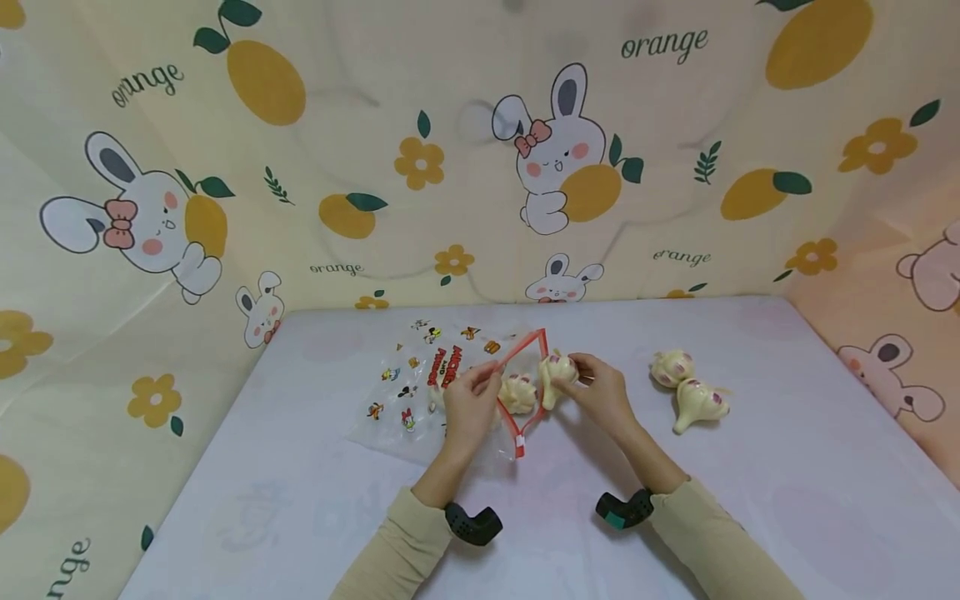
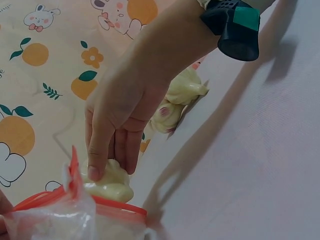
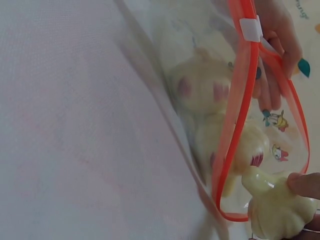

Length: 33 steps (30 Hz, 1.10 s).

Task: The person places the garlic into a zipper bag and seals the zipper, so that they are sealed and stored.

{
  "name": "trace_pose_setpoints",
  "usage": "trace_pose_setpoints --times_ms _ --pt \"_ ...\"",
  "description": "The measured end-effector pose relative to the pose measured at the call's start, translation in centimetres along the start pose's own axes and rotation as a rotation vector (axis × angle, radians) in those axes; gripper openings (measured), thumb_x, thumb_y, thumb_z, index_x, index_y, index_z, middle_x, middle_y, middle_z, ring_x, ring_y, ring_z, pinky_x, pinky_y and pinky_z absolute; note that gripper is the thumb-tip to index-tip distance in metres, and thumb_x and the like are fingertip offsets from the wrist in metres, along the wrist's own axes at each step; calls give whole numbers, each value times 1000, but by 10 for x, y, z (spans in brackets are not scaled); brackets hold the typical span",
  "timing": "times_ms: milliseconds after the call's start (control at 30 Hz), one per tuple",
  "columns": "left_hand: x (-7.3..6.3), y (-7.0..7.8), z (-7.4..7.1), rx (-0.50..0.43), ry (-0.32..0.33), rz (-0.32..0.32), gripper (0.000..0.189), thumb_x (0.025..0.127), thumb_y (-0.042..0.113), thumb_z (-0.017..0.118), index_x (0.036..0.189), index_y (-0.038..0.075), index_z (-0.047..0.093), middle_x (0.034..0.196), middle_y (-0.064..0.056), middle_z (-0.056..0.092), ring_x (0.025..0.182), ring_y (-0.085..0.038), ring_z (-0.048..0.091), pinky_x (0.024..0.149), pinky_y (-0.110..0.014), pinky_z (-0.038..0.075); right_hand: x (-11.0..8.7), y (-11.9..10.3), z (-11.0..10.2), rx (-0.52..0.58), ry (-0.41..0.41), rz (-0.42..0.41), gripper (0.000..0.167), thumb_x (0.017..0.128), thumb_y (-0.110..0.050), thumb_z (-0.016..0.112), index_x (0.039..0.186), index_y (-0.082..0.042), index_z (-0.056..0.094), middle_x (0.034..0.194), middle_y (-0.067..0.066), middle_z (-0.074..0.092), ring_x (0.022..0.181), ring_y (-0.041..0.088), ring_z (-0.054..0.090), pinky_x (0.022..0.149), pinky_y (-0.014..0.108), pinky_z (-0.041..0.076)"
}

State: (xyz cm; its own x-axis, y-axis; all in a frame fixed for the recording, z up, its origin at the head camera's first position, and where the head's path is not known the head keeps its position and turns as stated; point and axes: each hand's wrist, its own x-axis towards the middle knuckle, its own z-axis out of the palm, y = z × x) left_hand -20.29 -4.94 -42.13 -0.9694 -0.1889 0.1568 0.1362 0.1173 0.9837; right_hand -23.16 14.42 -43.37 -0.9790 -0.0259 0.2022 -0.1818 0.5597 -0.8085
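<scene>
Garlic bulb is pinched in our right hand at the red-edged mouth of the clear bag, which our left hand grips; two other bulbs lie to the right on our bench.

The left forearm and right forearm angle inward, left grip pinching, right grip holding between thumb and fingers.

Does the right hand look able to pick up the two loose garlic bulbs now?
Probably not immediately: the right hand holds another bulb at the mouth of the bag. Once it is free, nothing visible seems to block the way to the two garlic bulbs.
</scene>
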Motion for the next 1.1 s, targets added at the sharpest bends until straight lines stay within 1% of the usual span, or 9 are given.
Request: trace_pose_setpoints --times_ms 267,433,600,767,967,1100 --pt "1 -1 0 -6 -3 -7 27 90 0 58 115 -8 65 115 -27 68 106 -39 68 85 -21 60 -1 0 6 -3 -4 -27 50 81 -9 75 122 12 57 114 32 66 107 41 65 96 46 57" --pt "0 -1 -1 -4 1 19 26 90 1 59 113 -6 67 113 -25 69 104 -36 70 84 -19 60 -2 1 7 -2 -6 -32 50 82 -10 75 123 11 57 115 31 66 108 40 65 96 46 57" --pt "0 0 -1 -8 -3 11 26 89 2 59 113 -5 67 113 -24 70 105 -36 70 83 -18 60 -3 -1 8 -4 -9 -39 50 81 -9 75 123 11 57 114 31 66 107 40 66 95 46 58" --pt "0 0 0 -14 -10 3 26 89 2 60 113 -6 67 113 -25 70 104 -36 70 83 -18 60 -5 -2 9 -10 -15 -24 50 81 -9 75 124 11 57 115 31 66 107 40 66 96 46 58" --pt "-1 -2 0 -28 -7 31 26 89 1 60 113 -7 67 112 -27 69 103 -38 70 83 -20 61 -6 -3 11 -3 -20 -28 51 81 -8 75 123 12 56 116 32 65 108 41 65 96 46 57" --pt "0 -1 1 -23 -10 25 26 89 1 60 113 -5 67 112 -26 70 104 -37 70 83 -19 60 -7 -4 11 3 -15 -44 50 80 -7 75 122 13 57 114 32 65 107 42 66 95 46 58"
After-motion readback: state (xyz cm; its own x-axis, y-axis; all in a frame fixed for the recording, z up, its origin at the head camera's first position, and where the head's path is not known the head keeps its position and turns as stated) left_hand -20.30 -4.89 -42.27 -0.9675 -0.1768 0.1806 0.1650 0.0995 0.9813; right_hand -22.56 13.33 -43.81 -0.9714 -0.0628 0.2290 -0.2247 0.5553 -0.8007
